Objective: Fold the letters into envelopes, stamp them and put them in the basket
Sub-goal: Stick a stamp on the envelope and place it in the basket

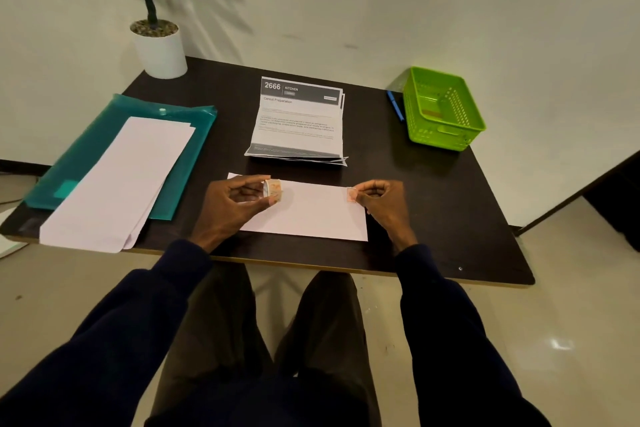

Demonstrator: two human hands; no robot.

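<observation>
**Stamping stage: envelope on table, both hands occupied**

At the near edge of the dark table [433, 218], a white envelope [308, 215] lies flat. The left hand [232, 204] is curled around a small roll of stamps [273, 189], thumb and fingers closed on it, over the envelope's left end. The right hand [381, 201] pinches a single stamp [352, 194] at the envelope's upper right corner; whether the stamp is touching the paper cannot be made out. The stamp's design is too small to read.

The stack of printed letters [298, 121] lies just beyond the envelope; only its heading is legible, the body text blurred. A green basket [446, 111] stands at the far right corner, with a pale item inside that is hard to identify. A blue pen [395, 106] lies beside it, partly hidden by it. Spare envelopes [117, 184] rest on a teal folder [194, 135] at left. A potted plant [159, 45] sits at the far left corner, its top cut off. The wall is plain and the floor pale.
</observation>
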